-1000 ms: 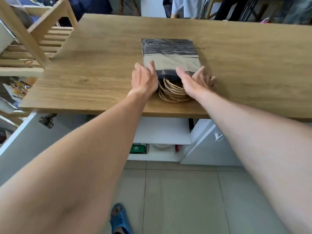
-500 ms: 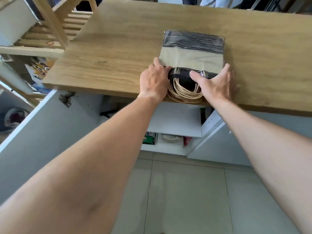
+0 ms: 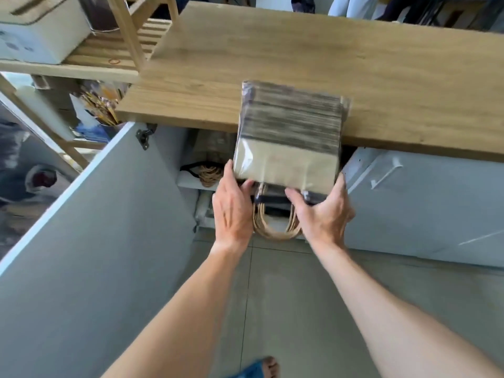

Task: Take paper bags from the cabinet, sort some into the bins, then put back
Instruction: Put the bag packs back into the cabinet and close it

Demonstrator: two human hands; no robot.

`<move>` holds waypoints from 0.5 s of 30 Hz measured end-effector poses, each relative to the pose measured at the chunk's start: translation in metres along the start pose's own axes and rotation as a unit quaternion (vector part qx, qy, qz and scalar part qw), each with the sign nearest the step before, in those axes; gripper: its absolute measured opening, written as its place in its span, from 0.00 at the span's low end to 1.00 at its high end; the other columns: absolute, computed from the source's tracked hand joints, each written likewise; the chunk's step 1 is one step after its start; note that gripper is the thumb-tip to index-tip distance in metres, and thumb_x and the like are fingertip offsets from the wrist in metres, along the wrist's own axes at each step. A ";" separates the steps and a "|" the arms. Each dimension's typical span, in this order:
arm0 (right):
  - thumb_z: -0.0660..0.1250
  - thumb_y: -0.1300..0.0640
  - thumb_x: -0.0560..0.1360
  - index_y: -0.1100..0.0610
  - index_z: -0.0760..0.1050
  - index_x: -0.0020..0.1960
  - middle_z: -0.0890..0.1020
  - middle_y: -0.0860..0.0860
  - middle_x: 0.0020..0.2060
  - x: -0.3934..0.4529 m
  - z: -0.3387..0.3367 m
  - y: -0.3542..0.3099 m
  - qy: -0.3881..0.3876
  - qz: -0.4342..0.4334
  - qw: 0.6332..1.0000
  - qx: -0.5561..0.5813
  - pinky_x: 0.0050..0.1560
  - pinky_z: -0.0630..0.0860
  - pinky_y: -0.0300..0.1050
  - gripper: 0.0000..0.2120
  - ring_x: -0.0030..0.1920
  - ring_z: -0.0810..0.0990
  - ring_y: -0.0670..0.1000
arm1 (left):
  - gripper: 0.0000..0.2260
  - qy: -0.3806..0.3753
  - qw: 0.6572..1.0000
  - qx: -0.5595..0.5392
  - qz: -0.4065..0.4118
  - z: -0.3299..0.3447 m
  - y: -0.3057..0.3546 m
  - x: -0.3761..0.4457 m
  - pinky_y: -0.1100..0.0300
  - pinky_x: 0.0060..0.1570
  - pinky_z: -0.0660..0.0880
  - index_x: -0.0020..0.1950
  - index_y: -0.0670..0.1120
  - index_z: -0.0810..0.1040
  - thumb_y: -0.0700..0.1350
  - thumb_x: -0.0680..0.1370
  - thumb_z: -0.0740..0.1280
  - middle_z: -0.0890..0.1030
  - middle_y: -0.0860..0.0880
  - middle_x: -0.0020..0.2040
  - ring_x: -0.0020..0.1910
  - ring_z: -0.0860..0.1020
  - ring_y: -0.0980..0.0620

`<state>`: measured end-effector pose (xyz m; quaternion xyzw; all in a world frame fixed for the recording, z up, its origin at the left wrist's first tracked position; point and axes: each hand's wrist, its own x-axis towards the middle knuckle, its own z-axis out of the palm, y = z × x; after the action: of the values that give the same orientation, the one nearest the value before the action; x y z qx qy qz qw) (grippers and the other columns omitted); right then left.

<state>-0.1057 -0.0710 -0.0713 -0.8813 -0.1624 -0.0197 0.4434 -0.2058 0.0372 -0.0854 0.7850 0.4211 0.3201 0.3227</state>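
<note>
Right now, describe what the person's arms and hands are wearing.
Both forearms are bare to the frame's edge: no sleeves show. The left hand and right hand wear no gloves, and no rings, watch or bracelets are visible.

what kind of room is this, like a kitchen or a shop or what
Probably a home or small workroom storage corner, not clearly a kitchen: a wooden tabletop over an open white cabinet, a slatted wooden shelf and a tiled floor.
</note>
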 end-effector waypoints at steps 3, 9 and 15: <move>0.75 0.35 0.56 0.60 0.67 0.68 0.80 0.54 0.58 -0.060 0.004 0.012 0.001 0.054 0.998 0.040 0.61 0.71 0.58 0.49 0.58 0.78 0.58 | 0.25 -0.042 0.999 -0.005 -0.007 -0.024 -0.027 -0.038 0.48 0.62 0.70 0.76 0.41 0.61 0.50 0.81 0.57 0.76 0.40 0.64 0.62 0.73 0.41; 0.75 0.37 0.56 0.59 0.67 0.70 0.82 0.53 0.56 -0.117 0.019 0.033 -0.025 0.130 0.990 0.056 0.63 0.70 0.61 0.49 0.57 0.80 0.58 | 0.25 -0.086 0.990 0.100 0.039 -0.034 -0.079 -0.074 0.47 0.54 0.75 0.74 0.41 0.62 0.53 0.81 0.53 0.78 0.41 0.53 0.52 0.77 0.42; 0.75 0.41 0.59 0.61 0.66 0.71 0.79 0.55 0.62 -0.075 0.075 0.058 -0.066 0.114 0.991 0.025 0.67 0.65 0.60 0.47 0.62 0.76 0.58 | 0.21 -0.103 0.988 0.115 0.030 0.008 -0.123 -0.034 0.43 0.52 0.75 0.72 0.42 0.66 0.49 0.82 0.54 0.77 0.39 0.50 0.49 0.76 0.38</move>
<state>-0.1668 -0.0642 -0.1750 -0.8822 -0.0899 0.0936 0.4526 -0.2705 0.0592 -0.1937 0.8580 0.3957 0.1964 0.2622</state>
